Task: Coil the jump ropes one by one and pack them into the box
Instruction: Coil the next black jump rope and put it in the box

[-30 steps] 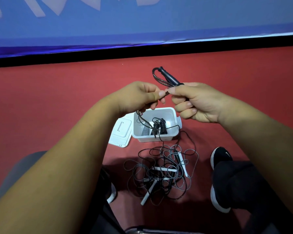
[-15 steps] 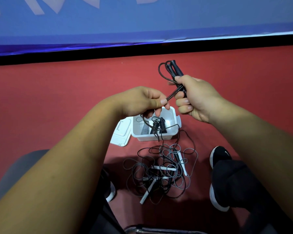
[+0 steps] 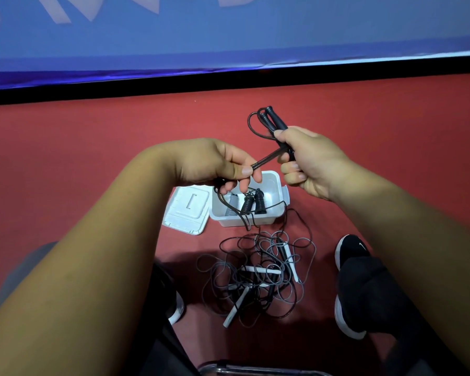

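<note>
Because only the head view is given, we tell everything from above, looking down at both hands over a red floor (image 3: 92, 158). The right hand (image 3: 312, 164) grips two black handles (image 3: 273, 119) side by side, with their ends pointing up and away from us. We think they are held together as a core, so that the cord can go around them. The left hand (image 3: 215, 161) pinches the black cord (image 3: 266, 158) between thumb and forefinger, and the cord runs tight and straight to the right hand. In our judgement this tension is wanted, because a slack cord gives a loose coil. Below the left hand the rest of this cord hangs down across the white box (image 3: 278, 185) to the floor.

The box stands open just under the hands, and its lid (image 3: 186, 210) lies flat just beside its left wall, so a finished rope can go in directly. Inside it we see three coiled ropes (image 3: 253, 203), two black and one grey. Nearer to us, between the shoes, lies a tangle of ropes (image 3: 258, 267) with white handles (image 3: 261, 271), not yet coiled.

Of writing, we can read nothing. The blue banner (image 3: 228, 44) beyond the floor shows only the lower parts of large white shapes, cut off by the frame. The black shoe (image 3: 350, 251) on the right carries a small white mark, too small to name.
</note>
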`<state>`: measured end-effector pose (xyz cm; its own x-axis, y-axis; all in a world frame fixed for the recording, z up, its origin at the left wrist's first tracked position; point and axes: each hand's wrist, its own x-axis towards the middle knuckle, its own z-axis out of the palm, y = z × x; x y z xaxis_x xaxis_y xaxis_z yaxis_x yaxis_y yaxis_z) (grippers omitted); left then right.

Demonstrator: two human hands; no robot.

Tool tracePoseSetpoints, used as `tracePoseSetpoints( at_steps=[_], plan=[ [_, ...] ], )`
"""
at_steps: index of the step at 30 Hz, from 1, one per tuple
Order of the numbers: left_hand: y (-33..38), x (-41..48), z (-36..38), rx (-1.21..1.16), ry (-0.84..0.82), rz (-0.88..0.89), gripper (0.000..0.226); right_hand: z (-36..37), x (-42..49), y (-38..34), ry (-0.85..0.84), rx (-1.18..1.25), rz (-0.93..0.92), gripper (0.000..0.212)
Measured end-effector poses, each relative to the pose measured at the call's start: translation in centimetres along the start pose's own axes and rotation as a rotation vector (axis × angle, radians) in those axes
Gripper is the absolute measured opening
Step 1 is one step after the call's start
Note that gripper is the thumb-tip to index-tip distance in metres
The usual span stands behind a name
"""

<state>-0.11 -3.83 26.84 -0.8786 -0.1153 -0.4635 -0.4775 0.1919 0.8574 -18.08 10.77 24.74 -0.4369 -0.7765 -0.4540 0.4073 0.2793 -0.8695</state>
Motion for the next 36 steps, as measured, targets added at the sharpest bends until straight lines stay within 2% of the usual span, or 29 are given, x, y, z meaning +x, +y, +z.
tracePoseSetpoints(
  at_steps=[3, 12, 16, 20, 23, 25, 28, 31, 32, 36],
  plan=[
    [-0.2, -0.1, -0.1, 0.01, 0.017, -0.015, 0.019, 0.0, 0.1, 0.3, -0.01, -0.026, 0.007, 0.012],
    [-0.5, 0.5, 0.3, 0.04, 0.035, -0.069, 0.019, -0.2, 0.3, 0.5, -0.008, -0.015, 0.012, 0.023],
    [-0.8, 0.9, 0.9, 0.039, 0.104, -0.115, 0.02, 0.2, 0.0, 0.2, -0.027, 0.034, 0.029, 0.023],
    [-1.5, 1.5, 1.9, 0.143, 0.126, -0.179, 0.024, 0.8, -0.9, 0.0, -0.174, -0.043, 0.063, 0.028],
    [-2.1, 2.0, 2.1, 0.276, 0.181, -0.191, 0.022, 0.6, -1.6, -0.4, -0.298, -0.09, 0.147, 0.02],
    [-2.1, 2.1, 2.3, 0.209, 0.211, -0.157, 0.021, 0.3, -2.0, -0.7, -0.396, -0.117, 0.212, 0.016],
    [-1.2, 1.7, 2.4, 0.045, 0.228, -0.005, 0.02, -0.3, -2.6, -1.1, -0.581, -0.165, 0.285, 0.014],
    [-0.7, 1.1, 1.9, -0.082, 0.192, 0.122, 0.04, -1.0, -3.2, -1.4, -0.705, -0.206, 0.348, 0.014],
    [-0.9, 1.2, 1.8, -0.122, 0.183, 0.146, 0.038, -1.1, -3.4, -1.4, -0.73, -0.225, 0.372, 0.013],
    [-0.4, 1.9, 2.2, -0.288, 0.188, 0.165, 0.003, -1.2, -3.9, -0.7, -0.811, -0.322, 0.451, 0.017]
  ],
)
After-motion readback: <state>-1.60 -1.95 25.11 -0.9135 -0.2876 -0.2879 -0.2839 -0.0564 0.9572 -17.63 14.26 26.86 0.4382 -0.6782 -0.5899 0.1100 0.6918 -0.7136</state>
